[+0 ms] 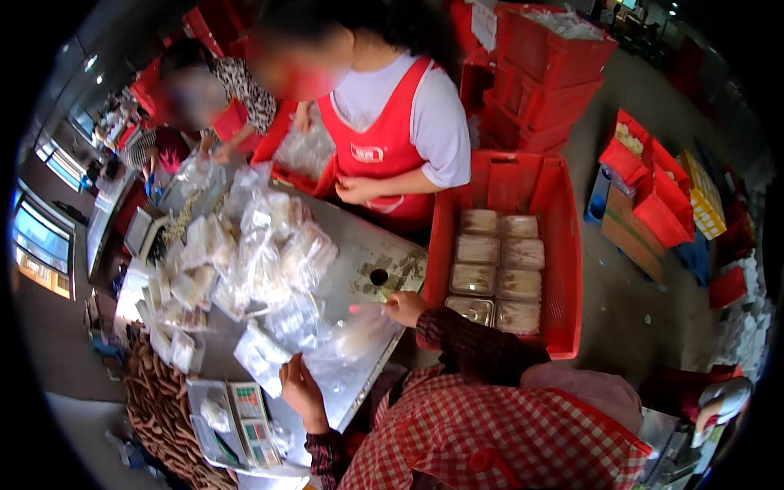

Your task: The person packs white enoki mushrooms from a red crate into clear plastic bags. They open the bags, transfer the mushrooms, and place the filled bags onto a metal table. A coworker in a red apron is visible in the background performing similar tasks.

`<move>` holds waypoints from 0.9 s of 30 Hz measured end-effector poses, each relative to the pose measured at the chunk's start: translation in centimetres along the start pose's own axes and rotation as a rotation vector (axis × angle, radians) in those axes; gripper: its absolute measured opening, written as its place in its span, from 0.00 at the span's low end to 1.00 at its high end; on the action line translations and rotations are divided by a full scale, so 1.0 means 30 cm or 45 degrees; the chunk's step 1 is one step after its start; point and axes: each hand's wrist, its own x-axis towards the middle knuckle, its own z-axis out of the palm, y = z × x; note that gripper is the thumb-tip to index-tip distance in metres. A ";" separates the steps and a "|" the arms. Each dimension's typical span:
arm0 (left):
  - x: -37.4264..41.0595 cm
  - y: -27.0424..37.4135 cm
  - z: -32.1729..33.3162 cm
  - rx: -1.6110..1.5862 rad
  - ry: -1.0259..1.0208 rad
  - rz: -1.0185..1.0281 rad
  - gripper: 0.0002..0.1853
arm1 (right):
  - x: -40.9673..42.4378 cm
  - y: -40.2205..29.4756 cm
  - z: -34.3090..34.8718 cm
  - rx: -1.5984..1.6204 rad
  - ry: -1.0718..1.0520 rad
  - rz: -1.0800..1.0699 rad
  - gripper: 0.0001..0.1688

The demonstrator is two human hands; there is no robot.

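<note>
My right hand [404,308] grips one end of a clear plastic bag [361,337] over the front edge of the metal table. Something pale shows inside the bag, though blur hides what it is. At the bag's other side is my left hand [301,392], fingers pointing up; whether it pinches the film cannot be seen. Just beyond that hand lies a stack of white, glossy packaging [260,355]. Behind it, more clear film [297,321] is spread on the tabletop [352,229].
A pile of bagged clear packs [275,245] covers the table's middle. A weighing scale [239,422] stands left, beside brown roots or tubers [153,398]. Right, a red crate [566,263] holds lidded trays [478,251]. A co-worker in a red apron [392,141] stands opposite. The tabletop has a round hole [378,277].
</note>
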 end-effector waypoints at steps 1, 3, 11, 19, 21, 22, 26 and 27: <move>-0.005 -0.088 0.019 0.017 0.126 0.062 0.09 | 0.006 -0.049 -0.019 0.036 -0.124 -0.023 0.17; 0.034 -0.108 0.001 -0.252 -0.036 -0.242 0.09 | 0.027 -0.102 -0.055 -0.003 -0.234 -0.157 0.17; 0.023 -0.177 0.011 -1.542 -0.024 -0.735 0.11 | 0.004 -0.176 -0.037 -0.284 -0.106 -0.264 0.14; -0.101 -0.253 0.090 -2.356 0.039 -0.741 0.22 | -0.059 -0.191 0.101 1.409 -0.500 0.130 0.12; -0.114 -0.260 0.100 -2.502 -0.028 -0.797 0.24 | -0.049 -0.181 0.123 1.308 -0.480 -0.066 0.13; -0.114 -0.253 0.103 -2.522 -0.076 -0.825 0.26 | -0.045 -0.186 0.131 1.373 -0.524 -0.094 0.14; -0.085 -0.120 0.034 -2.361 -0.551 -1.056 0.31 | -0.024 -0.202 0.126 1.138 -0.504 -0.188 0.15; -0.078 -0.124 0.023 -2.387 -0.552 -0.983 0.32 | -0.019 -0.228 0.121 1.227 -0.527 -0.167 0.15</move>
